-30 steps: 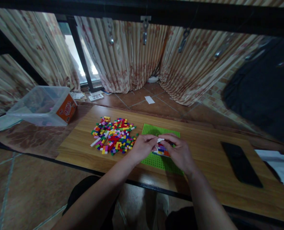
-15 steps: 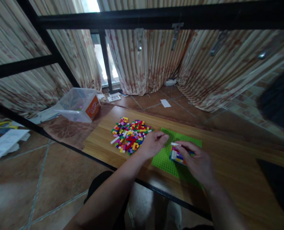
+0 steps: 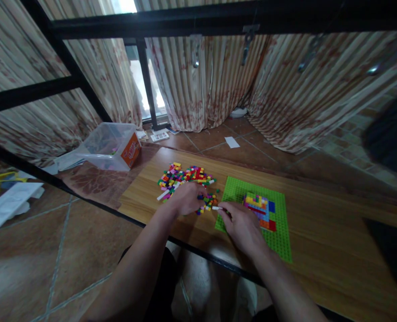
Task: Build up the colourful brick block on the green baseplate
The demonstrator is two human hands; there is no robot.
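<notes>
My left hand (image 3: 188,198) reaches over a heap of small toy bricks (image 3: 171,179) on the wooden table, its bent fingers apart among them. A thin white brick (image 3: 215,208) is pinched between the thumb and fingers of my right hand (image 3: 242,222), at the heap's right edge. Under and beyond that hand lies a green studded baseplate (image 3: 279,243). A flat block built of many-coloured bricks (image 3: 259,205) sits on the baseplate, with blue and red bricks along its right side; my right hand hides part of its near left side.
A clear plastic box (image 3: 107,147) with an orange label stands beyond the table's left end. A dark flat object (image 3: 389,255) lies at the right of the wooden table (image 3: 322,241). A black metal frame (image 3: 198,24) crosses in front of striped curtains (image 3: 185,85).
My right hand has moved left, off the built block to the heap's edge, with the white brick in its fingers. My left hand has moved left from beside the baseplate onto the heap.
</notes>
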